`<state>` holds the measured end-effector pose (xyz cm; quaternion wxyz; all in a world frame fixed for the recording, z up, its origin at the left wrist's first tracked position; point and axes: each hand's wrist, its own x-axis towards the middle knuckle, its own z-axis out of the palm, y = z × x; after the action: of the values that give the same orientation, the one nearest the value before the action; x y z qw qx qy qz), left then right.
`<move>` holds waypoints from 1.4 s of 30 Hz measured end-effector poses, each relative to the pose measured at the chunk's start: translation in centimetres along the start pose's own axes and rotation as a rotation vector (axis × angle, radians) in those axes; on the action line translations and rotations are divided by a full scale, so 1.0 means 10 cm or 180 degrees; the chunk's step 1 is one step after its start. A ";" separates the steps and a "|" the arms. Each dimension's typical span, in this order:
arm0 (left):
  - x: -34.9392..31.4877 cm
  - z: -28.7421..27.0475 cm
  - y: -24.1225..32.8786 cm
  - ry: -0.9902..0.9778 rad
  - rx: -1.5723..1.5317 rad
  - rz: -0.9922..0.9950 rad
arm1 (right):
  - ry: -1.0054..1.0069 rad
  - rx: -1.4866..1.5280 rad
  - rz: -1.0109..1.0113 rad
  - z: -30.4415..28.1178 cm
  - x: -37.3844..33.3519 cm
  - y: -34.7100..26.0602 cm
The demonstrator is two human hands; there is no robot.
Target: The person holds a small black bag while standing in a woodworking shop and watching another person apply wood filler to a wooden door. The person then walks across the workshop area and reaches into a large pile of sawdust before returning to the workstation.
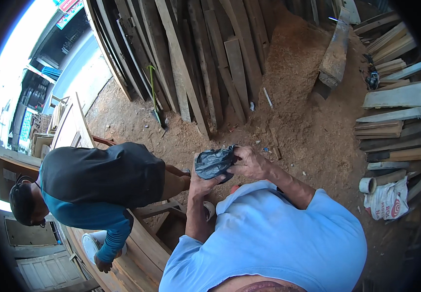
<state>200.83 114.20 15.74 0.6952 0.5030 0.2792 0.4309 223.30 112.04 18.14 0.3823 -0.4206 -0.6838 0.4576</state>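
A crumpled black plastic bag is held up before my chest. My left hand supports it from the left and below, fingers wrapped against its side. On the right, my right hand closes its fingers on the bag's edge. Whatever the bag may contain is hidden by its dark folds.
To the left, a person in a teal and black top bends over a wooden workbench, a hand beside a white bucket. Tall planks lean ahead over sawdust-covered ground. Stacked boards and a white sack lie right.
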 end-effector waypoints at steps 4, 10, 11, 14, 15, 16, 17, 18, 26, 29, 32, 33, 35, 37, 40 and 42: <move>-0.10 -0.09 -0.14 0.0175 0.0145 0.0060 | -0.0037 0.0719 0.0375 0.13 -0.05 0.03; -0.11 -0.14 -0.12 0.0126 0.0212 0.0040 | -0.0457 0.1997 0.0531 0.17 -0.05 -0.03; -0.11 -0.13 -0.13 0.0047 0.0161 0.0028 | -0.0693 0.1897 0.0570 0.15 -0.06 0.04; -0.19 -0.08 -0.12 0.0073 0.0263 -0.0066 | -0.1091 0.2611 0.0979 0.26 -0.04 0.30; -0.21 -0.08 -0.15 0.0135 0.0311 -0.0061 | -0.1173 0.3026 0.1161 0.31 -0.04 0.35; -0.22 -0.10 -0.20 0.0196 0.0359 -0.0055 | -0.0800 0.2029 0.1025 0.33 -0.05 0.40; -0.23 -0.11 -0.23 0.0258 0.0411 -0.0055 | -0.0427 0.1040 0.0875 0.32 -0.04 0.34; -0.23 -0.12 -0.23 0.0301 0.0429 -0.0096 | -0.0057 0.0046 0.0721 0.31 -0.04 0.27; -0.17 -0.16 -0.29 0.0724 0.0372 -0.0032 | 0.0771 -0.0793 -0.0713 0.45 -0.05 0.00; -0.15 -0.17 -0.31 0.0851 0.0417 0.0060 | 0.0653 -0.1128 -0.1064 0.34 -0.08 -0.14; -0.14 -0.14 -0.37 0.0930 0.0442 0.0056 | 0.0643 -0.1133 -0.0312 0.43 -0.08 -0.07; -0.14 -0.13 -0.39 0.0932 0.0456 0.0017 | 0.0560 -0.0921 -0.0164 0.44 -0.07 -0.03; -0.13 -0.11 -0.38 0.0814 0.0329 -0.0058 | 0.0397 -0.0486 0.0138 0.41 -0.03 0.02; -0.12 -0.10 -0.32 0.0575 0.0045 -0.0129 | -0.0126 0.0478 0.0571 0.28 -0.02 -0.03; -0.11 -0.11 -0.29 0.0284 0.0177 -0.0203 | -0.0667 0.1046 0.0601 0.17 -0.02 0.03; -0.11 -0.08 -0.24 0.0275 0.0168 -0.0347 | -0.0771 0.0943 0.0401 0.14 -0.04 0.11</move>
<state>200.43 113.26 13.19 0.6915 0.4862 0.3471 0.4062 222.45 111.50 16.60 0.3256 -0.3436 -0.6223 0.6234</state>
